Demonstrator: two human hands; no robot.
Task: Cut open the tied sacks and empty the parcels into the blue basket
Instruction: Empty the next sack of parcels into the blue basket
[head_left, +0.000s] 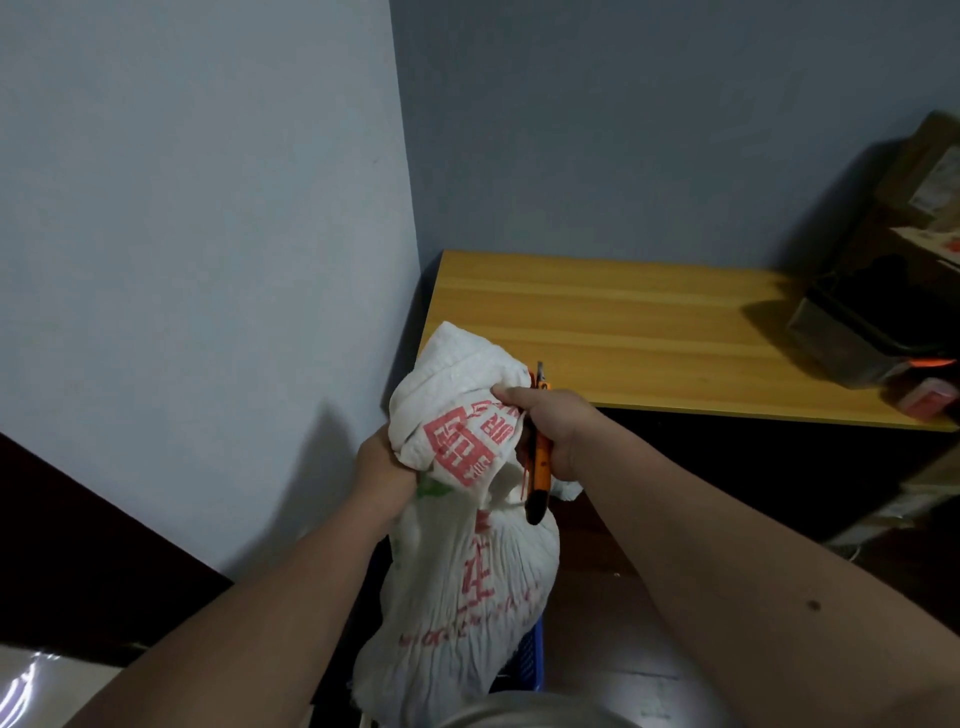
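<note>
A white woven sack (467, 571) with red printing hangs upright in front of me, its gathered top bunched and folded over. My left hand (382, 467) grips the sack's neck from the left. My right hand (550, 426) holds an orange utility knife (540, 457) with its blade tip up, and its fingers also pinch the folded top of the sack. Below the sack a sliver of the blue basket (532, 654) shows; the rest of it is hidden behind the sack.
A wooden table (623, 332) stands behind the sack against the grey wall. Dark boxes and cardboard parcels (878, 312) sit at its right end, with a red-orange item (930, 397) near the edge. A dark panel lies at lower left.
</note>
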